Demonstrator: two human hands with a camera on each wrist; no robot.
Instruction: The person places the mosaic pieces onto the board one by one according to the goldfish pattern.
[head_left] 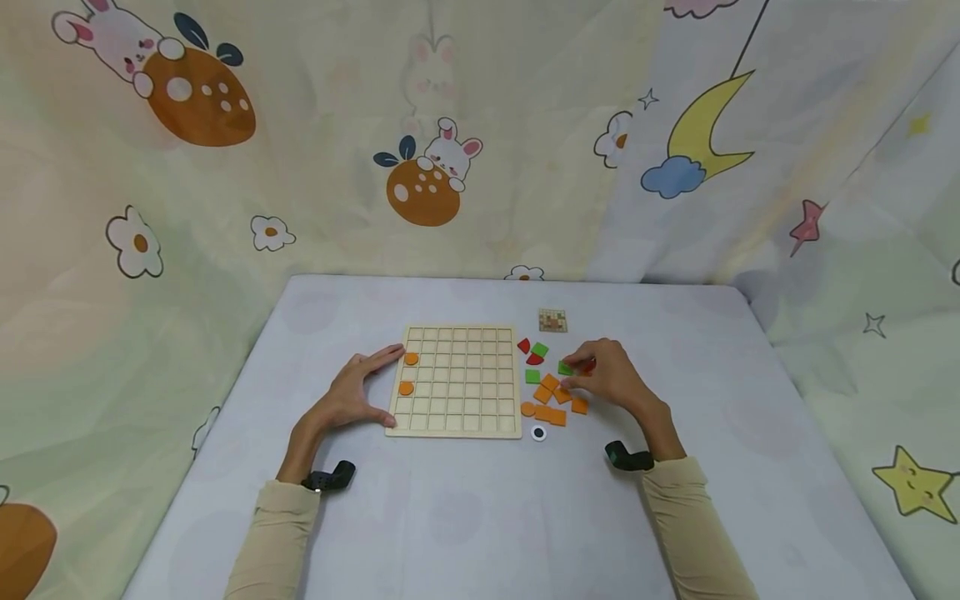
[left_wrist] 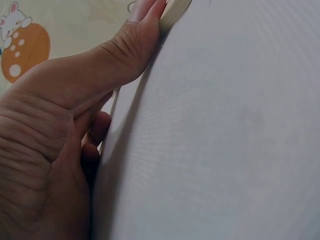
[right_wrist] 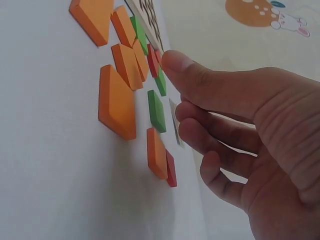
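My left hand (head_left: 347, 396) spans the left edge of a pale wooden grid board (head_left: 461, 367), thumb at the near corner and fingertips farther up. In the left wrist view, the thumb (left_wrist: 125, 55) lies against the board's edge. Two orange discs, one farther (head_left: 411, 359) and one nearer (head_left: 406, 388), sit in its left column. My right hand (head_left: 617, 375) hovers over loose pieces right of the board, fingers loosely bent with a gap between thumb and fingers. Below it in the right wrist view are a green square (right_wrist: 156, 111), an orange square (right_wrist: 156, 154) and a red piece (right_wrist: 171, 170).
Between board and right hand lie several orange squares (head_left: 550, 382), more green squares (head_left: 532, 377), red wedges (head_left: 523, 345) and an orange disc (head_left: 528, 409). A white disc with a black centre (head_left: 538, 433) is nearer. Behind them lies a small patterned card (head_left: 552, 320).
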